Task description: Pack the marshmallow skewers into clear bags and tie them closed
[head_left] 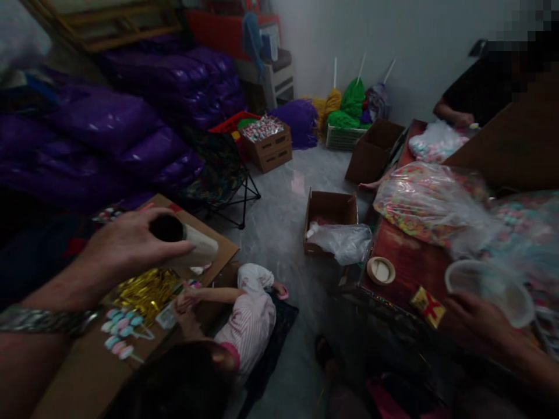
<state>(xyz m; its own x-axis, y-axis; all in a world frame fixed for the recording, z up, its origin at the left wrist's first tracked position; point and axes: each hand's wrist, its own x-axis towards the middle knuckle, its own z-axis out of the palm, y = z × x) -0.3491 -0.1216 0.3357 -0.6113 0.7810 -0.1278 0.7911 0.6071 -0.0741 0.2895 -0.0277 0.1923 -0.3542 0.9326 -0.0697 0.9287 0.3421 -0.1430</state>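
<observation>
Head view, and we have two hands at work on either side of a grey floor. Over on the left, our left hand [126, 247] is wrapped around a pale cylinder [201, 247], thumb along the near side, fingers over the top. It's tilted, its dark end towards us, above the cardboard surface [78, 372] near the far right corner; that side grip probably steadies it while leaving both ends free.

Across to our right hand [484, 320]: fingers drawn narrow at the right end of a gold-and-red packet [428, 307], by the near edge of the worktop [399, 244]. Contact looks likely, but whether it's a firm pinch we cannot tell. A clear plastic bowl [489, 291] sits just beyond that hand, within easy reach, we'd judge. A small round tub [381, 271] is at the worktop's near left corner, open side up, which keeps its pale contents accessible.

Further back there, a big clear bag [419, 201] of colourful pieces lies along the left edge, its spread base likely keeping it settled. Back on the cardboard, gold foil strips [144, 294] lie loosely heaped beside pastel marshmallow sticks [122, 331], and a seated person in a striped top [247, 326] has both hands close by.
</observation>
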